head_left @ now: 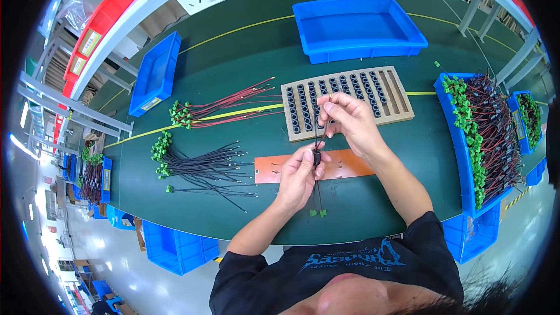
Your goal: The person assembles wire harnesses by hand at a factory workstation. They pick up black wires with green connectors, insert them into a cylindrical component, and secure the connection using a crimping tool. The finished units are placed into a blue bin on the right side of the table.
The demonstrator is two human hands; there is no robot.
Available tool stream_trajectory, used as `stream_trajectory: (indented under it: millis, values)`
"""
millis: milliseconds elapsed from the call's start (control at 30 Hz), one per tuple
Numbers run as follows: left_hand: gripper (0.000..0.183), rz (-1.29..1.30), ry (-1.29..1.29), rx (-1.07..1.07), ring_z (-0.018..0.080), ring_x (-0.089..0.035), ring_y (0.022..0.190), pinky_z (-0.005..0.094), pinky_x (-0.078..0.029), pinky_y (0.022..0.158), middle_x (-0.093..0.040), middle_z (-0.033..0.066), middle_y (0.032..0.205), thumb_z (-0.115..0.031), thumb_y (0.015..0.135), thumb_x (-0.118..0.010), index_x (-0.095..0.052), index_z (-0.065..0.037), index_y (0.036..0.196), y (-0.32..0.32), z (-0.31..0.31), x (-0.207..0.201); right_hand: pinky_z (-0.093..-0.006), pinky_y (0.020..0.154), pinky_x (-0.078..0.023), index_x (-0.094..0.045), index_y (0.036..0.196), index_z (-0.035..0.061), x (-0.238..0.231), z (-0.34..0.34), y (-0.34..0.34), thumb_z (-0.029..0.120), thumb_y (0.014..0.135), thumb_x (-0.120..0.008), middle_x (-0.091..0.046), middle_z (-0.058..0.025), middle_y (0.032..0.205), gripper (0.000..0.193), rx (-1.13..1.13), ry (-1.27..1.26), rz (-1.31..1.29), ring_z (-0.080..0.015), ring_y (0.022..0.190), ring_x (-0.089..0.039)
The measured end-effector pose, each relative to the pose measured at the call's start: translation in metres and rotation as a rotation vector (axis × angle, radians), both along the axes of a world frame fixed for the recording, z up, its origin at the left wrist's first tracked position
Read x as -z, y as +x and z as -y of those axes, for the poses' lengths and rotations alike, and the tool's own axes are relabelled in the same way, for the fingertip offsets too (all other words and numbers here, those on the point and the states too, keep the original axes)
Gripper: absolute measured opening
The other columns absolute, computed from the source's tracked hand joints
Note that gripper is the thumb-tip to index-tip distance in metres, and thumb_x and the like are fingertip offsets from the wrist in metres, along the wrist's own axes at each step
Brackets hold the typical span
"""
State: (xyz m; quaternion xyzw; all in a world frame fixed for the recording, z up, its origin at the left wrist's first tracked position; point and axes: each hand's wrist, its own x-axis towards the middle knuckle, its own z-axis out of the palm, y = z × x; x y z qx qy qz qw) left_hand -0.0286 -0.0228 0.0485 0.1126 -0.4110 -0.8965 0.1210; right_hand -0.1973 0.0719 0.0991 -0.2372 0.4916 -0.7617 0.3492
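Black ring (317, 158), pinched by our left hand (298, 176), presumably for steadiness, while our right hand (354, 123) pinches the wires (316, 131) above.

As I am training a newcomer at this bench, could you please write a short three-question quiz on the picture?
1. True or false: the loose black wires lie to the left of the wooden rack.
2. Which hand grips the small black part: A, left; B, right?
3. What colour is the flat strip just below that rack in the picture?

Key: 1 true; 2 A, the left hand; 3 orange.
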Motion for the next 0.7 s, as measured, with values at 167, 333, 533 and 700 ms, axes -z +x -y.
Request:
stream_trajectory:
  millis: [167,333,533,700]
  values:
    - [0.037,0.015,0.018,0.015,0.0112,-0.047,0.077,0.0250,-0.041,0.070,-0.063,0.0101,0.103,-0.029,0.111,-0.048,-0.057,0.000,0.132,-0.001,0.001,0.003,-0.0237,0.064,-0.045,-0.066,0.123,-0.0033,0.003,0.005,0.005,0.017,0.102,-0.066,-0.061,-0.0002,0.084,0.029,-0.102,-0.035,-0.048,-0.0078,0.072,-0.054]
    - [0.035,0.064,0.075,0.028,0.0099,-0.045,0.074,0.0248,-0.040,0.069,-0.061,0.0078,0.098,-0.029,0.111,-0.049,-0.058,0.001,0.126,0.001,-0.003,0.000,-0.0239,0.065,-0.044,-0.075,0.103,0.0012,-0.004,0.003,0.004,0.017,0.102,-0.065,-0.065,0.0002,0.080,0.019,-0.172,0.172,-0.171,-0.0061,0.070,-0.051]
    - [0.034,-0.002,0.131,-0.007,0.0073,-0.041,0.068,0.0242,-0.036,0.064,-0.058,0.0043,0.092,-0.030,0.110,-0.050,-0.057,0.001,0.123,-0.009,0.010,0.002,-0.0262,0.071,-0.045,-0.069,0.089,0.0018,0.012,0.011,0.012,0.017,0.103,-0.063,-0.062,0.0002,0.076,0.022,0.013,-0.032,-0.111,-0.0090,0.073,-0.054]
    - [0.036,-0.015,0.097,0.080,0.0062,-0.038,0.066,0.0243,-0.035,0.064,-0.057,0.0038,0.090,-0.033,0.111,-0.047,-0.057,0.000,0.122,-0.011,-0.011,0.002,-0.0235,0.071,-0.044,-0.071,0.095,-0.0004,0.023,0.020,0.007,0.015,0.103,-0.062,-0.062,0.0009,0.074,0.020,0.103,-0.091,0.018,-0.0065,0.071,-0.052]
